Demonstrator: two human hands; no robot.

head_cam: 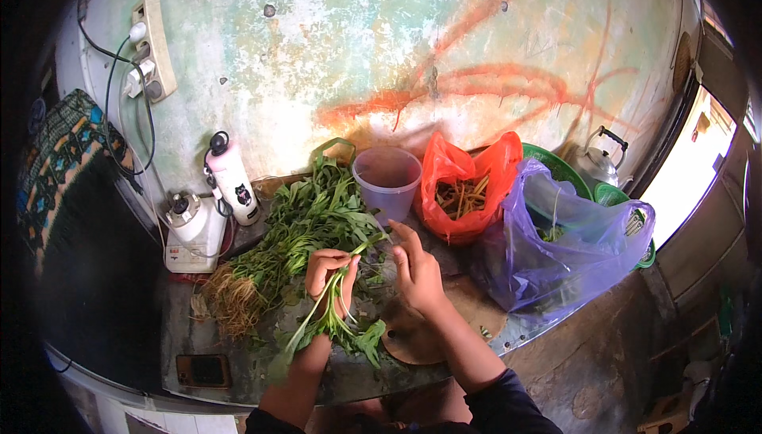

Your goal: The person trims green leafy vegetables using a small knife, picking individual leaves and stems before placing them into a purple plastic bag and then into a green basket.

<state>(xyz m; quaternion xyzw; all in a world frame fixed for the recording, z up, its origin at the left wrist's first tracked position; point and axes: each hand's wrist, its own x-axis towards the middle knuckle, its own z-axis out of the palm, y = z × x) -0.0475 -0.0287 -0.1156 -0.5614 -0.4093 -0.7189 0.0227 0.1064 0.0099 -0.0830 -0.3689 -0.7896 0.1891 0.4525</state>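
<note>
My left hand (330, 276) grips a small bunch of leafy green stems (337, 297), its leaves hanging over my wrist. My right hand (417, 270) is just to the right of the bunch, index finger extended and thumb bent. A thin pale blade (383, 230) shows at its fingertips, close to the stem ends; its handle is hidden in the hand. Left of my hands lies a large heap of leafy greens (297, 237), with tangled pale roots (235, 300) at its near end. Behind my hands stands a translucent plastic bucket (387, 190).
A red plastic bag (428, 202) of brown stems and a purple plastic bag (571, 255) stand right, before a green basket (553, 163) and kettle (597, 163). Under my right forearm is a round board (411, 339). A phone (203, 371), white bottle (232, 181) and plugged device (193, 243) sit left.
</note>
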